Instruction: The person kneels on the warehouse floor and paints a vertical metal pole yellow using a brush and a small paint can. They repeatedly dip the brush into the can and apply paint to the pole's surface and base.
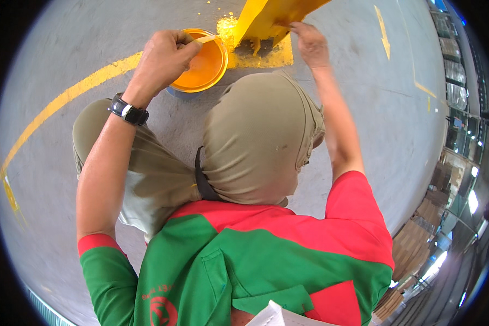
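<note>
At the far left of the frame a curved yellow painted line runs across the grey concrete floor toward the upper middle. Right of it, the left forearm rises from the lower left, with a black wristwatch on the wrist. The left hand, in the upper left-centre, is curled into a closed fist around the pale handle of a paintbrush, which reaches over the rim of a round paint tin full of orange-yellow paint. The tin stands on the floor just beside the end of the line. The brush's bristles cannot be made out.

In the middle of the frame are the bent knees in khaki trousers, and below them a green and red shirt.

Just right of the tin, at the top centre, a freshly painted yellow patch covers the floor. Above it leans a flat yellow board. The right hand, in the upper right-centre, has its fingers closed on the board's lower edge, pinching it. The two hands are well apart, with the tin and the patch between them.

Farther right, a yellow arrow is painted on the floor.
</note>
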A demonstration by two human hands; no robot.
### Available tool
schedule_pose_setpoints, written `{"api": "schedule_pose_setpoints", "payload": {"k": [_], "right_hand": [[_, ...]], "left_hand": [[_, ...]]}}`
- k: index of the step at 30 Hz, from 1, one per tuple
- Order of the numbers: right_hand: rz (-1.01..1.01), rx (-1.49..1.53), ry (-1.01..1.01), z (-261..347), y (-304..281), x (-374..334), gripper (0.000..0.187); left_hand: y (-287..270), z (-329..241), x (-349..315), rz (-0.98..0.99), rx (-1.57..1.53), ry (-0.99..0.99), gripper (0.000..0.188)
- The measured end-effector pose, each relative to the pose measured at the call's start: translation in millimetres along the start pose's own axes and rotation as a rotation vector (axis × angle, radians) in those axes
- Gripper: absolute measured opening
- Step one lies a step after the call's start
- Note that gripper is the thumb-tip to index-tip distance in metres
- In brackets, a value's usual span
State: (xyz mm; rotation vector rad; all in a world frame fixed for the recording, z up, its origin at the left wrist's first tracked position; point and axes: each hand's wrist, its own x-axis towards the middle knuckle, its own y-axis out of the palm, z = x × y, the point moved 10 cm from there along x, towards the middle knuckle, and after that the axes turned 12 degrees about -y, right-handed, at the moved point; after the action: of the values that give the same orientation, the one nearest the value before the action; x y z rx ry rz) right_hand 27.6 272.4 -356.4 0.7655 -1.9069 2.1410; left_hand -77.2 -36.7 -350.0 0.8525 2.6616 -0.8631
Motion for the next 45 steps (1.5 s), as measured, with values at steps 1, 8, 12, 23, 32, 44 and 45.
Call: {"api": "schedule_pose_setpoints", "payload": {"k": [1, 8, 12, 23, 32, 44, 45], "right_hand": [[-0.097, -0.015, 0.029, -6, -12, -4, 0.024], [0.188, 0.099, -0.025, -3, 31, -16, 0.026], [0.114, 0.106, -0.059, -5, 27, -14, 0.029], [0.219, 0.121, -0.053, -12, 55, -16, 0.032], [0.481, 0.072, -0.209, 2, 83, -4, 0.03], [0.495, 0.069, -0.167, -13, 95, 2, 0.031], [0.463, 0.094, -0.161, -13, 93, 3, 0.03]], "left_hand": [[1, 2, 1, 0.015, 0.025, -0.013, 0.039], [7, 6, 5, 0.032, 0.106, -0.014, 0.04], [1, 8, 0, 0.006, 0.123, -0.015, 0.038], [0, 1, -14, 0.014, 0.173, -0.047, 0.04], [10, 17, -8, 0.056, 0.265, -0.024, 0.042], [6, 15, -5, -0.019, 0.361, 0.036, 0.039], [5, 15, -5, -0.035, 0.361, 0.047, 0.039]]}}
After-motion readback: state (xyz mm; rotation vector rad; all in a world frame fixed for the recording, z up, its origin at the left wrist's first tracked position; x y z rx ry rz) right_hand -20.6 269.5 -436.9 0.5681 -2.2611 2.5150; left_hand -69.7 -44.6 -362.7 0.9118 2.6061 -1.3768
